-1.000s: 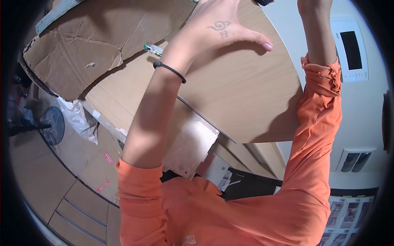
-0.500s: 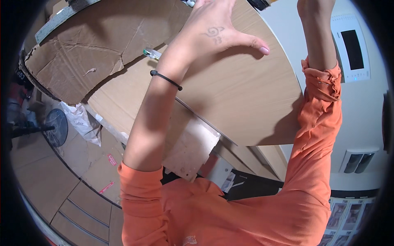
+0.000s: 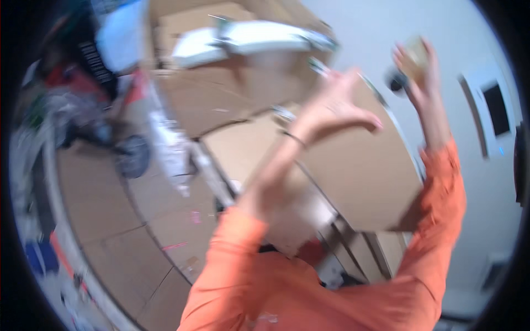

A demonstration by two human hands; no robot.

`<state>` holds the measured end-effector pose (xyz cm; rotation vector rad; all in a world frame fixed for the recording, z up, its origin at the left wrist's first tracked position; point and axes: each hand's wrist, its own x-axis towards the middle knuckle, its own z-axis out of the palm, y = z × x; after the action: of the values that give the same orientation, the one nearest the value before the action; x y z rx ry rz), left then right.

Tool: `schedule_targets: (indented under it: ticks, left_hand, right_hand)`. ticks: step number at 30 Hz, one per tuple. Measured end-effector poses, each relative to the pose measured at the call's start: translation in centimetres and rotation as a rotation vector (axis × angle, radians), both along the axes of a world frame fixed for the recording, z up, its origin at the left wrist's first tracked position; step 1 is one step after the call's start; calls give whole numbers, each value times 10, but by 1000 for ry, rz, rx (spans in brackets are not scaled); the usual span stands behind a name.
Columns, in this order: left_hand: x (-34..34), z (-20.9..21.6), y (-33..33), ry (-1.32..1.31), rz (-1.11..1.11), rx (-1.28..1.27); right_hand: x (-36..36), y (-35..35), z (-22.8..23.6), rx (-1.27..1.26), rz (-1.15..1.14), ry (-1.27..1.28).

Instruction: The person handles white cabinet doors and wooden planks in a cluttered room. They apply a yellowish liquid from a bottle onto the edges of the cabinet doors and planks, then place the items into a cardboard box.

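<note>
My left hand [image 3: 342,107] reaches over a light wood-coloured board [image 3: 364,171], its thumb stretched out to the side and its palm empty. A small green-and-white item [image 3: 319,66] is close to its fingertips. Raised at the upper right, against the wall, my right hand [image 3: 428,91] has its fingers round a yellowish rounded object [image 3: 414,58]. Blur hides what kind of thing that is. A dark round thing [image 3: 395,81] shows beside it; whether the two are joined I cannot tell.
Beyond the board stands an open cardboard box [image 3: 232,96] with white packets [image 3: 265,37] across it. A white plastic bag [image 3: 168,143] hangs left of the board. Flattened cardboard [image 3: 99,198] covers the floor. A white wall panel with a dark screen [image 3: 496,109] is at right.
The view has shifted, showing more of the box and floor at left. My right hand, cut off by the top edge before, is now in view with the yellowish object. My left thumb stays outstretched.
</note>
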<state>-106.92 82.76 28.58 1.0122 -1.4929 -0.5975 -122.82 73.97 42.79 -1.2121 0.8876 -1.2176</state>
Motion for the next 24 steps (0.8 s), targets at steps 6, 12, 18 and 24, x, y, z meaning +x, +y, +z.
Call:
schedule_targets:
  ticks: [6, 12, 18, 24]
  left_hand:
    - [5, 24, 21, 5, -28, 103]
    - [-1, 30, 28, -63, 99, 124]
    - [-4, 49, 41, -46, 97, 271]
    - [-11, 69, 58, -103, 238, 97]
  right_hand:
    - [-25, 30, -23, 239, -161, -154]
    - [-55, 79, -6, 200, -109, -100]
    - [-73, 129, 8, 268, -147, -110]
    - [-75, 159, -17, 217, -176, -86]
